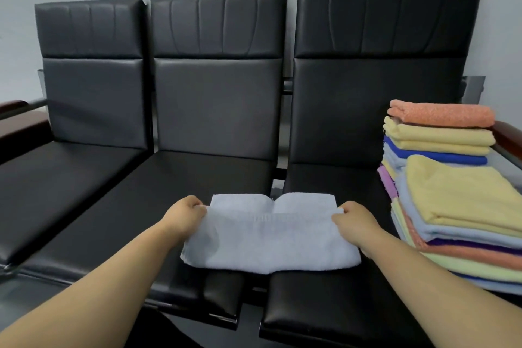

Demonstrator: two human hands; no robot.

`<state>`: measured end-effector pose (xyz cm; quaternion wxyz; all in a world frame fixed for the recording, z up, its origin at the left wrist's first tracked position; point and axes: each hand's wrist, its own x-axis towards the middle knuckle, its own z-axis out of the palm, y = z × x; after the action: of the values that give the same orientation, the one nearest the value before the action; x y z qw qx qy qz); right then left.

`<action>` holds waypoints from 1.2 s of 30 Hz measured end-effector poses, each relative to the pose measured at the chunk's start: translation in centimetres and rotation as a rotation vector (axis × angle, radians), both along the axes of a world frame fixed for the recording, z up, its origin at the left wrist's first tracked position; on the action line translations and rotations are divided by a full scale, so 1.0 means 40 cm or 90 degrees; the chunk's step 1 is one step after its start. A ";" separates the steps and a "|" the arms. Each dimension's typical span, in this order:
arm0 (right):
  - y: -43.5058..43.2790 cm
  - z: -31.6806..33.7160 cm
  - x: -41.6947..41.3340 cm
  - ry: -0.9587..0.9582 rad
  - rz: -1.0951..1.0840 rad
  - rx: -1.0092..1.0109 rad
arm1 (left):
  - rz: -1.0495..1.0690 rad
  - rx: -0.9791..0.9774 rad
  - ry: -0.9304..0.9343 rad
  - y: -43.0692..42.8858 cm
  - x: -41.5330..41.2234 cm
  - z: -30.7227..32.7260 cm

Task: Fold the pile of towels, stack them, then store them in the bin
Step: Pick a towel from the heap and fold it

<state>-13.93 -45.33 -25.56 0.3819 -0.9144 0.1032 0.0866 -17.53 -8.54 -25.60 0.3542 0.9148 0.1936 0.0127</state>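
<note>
- Left hand [187, 213] and right hand [354, 219] each pinch an end of the pale blue towel [271, 246], which bridges the gap between two black seats [197, 178].
- The middle could sag into that gap — skewing the fold.
- The uneven stack [457, 195] beside it might slide if bumped.
- No writing readable.

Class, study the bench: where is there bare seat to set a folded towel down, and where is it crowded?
The left seat, between the wooden armrest and the middle seat, is bare. The middle seat is free behind the pale blue towel gripped by left hand and right hand. The right seat is crowded: towel stacks fill its right side.
</note>
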 end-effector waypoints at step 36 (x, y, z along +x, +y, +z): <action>-0.020 -0.039 0.178 0.004 -0.085 -0.082 | 0.072 0.053 0.247 -0.055 0.177 -0.021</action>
<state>-6.82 -46.11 -27.10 0.3270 -0.9279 0.1700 0.0570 -10.46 -10.72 -26.46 0.2708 0.9017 0.3083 -0.1359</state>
